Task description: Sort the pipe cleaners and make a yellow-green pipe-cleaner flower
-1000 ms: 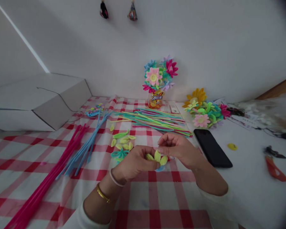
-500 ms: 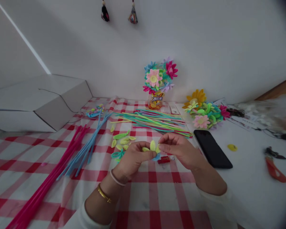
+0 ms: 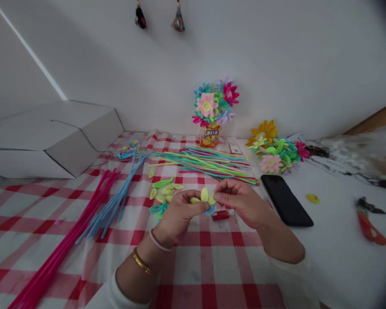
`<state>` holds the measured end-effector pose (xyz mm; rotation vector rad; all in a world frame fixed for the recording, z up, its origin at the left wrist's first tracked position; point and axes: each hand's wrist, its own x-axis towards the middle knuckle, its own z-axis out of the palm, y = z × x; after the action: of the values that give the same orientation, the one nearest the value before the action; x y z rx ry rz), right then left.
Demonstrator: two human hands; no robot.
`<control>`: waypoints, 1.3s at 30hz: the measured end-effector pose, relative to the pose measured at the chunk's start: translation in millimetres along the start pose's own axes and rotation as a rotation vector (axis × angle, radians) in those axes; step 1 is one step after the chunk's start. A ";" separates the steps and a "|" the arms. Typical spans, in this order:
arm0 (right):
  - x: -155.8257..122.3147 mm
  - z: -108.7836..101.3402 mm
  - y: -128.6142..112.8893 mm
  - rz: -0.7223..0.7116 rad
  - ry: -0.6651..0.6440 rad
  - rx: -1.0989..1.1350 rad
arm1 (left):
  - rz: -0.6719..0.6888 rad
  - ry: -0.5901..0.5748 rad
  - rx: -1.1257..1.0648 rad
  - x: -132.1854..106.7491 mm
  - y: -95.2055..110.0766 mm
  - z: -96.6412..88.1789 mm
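Between my two hands is a small pipe-cleaner flower [image 3: 205, 195] with pale yellow petals and a bit of light blue below them. My left hand [image 3: 181, 211] pinches it from the left, thumb on top. From the right, the thumb and forefinger of my right hand [image 3: 239, 201] close on one of its yellow petals. Loose yellow petals [image 3: 168, 192] lie on the cloth left of my hands, with a green looped piece [image 3: 163, 183] and a teal looped piece [image 3: 159, 208] close by. A small red packet [image 3: 220, 215] lies just below the flower.
Pipe cleaners [image 3: 206, 162] lie spread behind my hands; blue ones [image 3: 122, 193] and magenta ones [image 3: 73, 236] lie left. A bottle vase [image 3: 209, 136] of fuzzy flowers stands by the wall. To the right are a phone [image 3: 286, 200], more flowers [image 3: 278, 152] and red-handled pliers [image 3: 369, 225].
Hardly anything differs. Both hands keep their hold on the flower, and the whole view has shifted very slightly.
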<state>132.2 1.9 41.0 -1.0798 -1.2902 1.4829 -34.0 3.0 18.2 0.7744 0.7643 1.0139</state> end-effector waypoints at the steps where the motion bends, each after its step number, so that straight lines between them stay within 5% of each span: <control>1: 0.2 -0.1 0.1 -0.003 0.008 0.000 | 0.001 -0.011 -0.022 0.2 0.2 0.1; 9: 0.5 5.0 7.7 0.042 -0.055 0.095 | 0.036 0.000 -0.235 3.8 1.1 -0.8; 13: 3.0 11.3 15.1 -0.018 0.038 0.075 | 0.036 0.024 -0.228 4.4 -1.1 -1.7; 21: 4.0 7.0 11.3 -0.048 0.105 0.060 | -0.040 -0.136 -0.134 0.9 4.6 -5.6; 27: 0.8 11.5 3.7 0.072 0.009 -0.023 | -0.054 -0.090 -0.061 6.0 6.6 -15.4; 31: 10.9 13.1 2.2 -0.003 0.013 -0.078 | -0.018 -0.013 -0.111 7.6 15.2 -20.3; 35: 34.6 9.8 9.0 -0.062 0.048 -0.276 | 0.082 0.042 -0.250 5.9 31.8 -28.0; 39: 47.5 19.8 20.2 -0.035 -0.029 -0.820 | 0.137 0.073 -0.371 5.5 42.8 -37.9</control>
<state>99.9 41.3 19.6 -1.5235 -1.9992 0.9318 -82.5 29.5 33.9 0.4751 0.5671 1.2694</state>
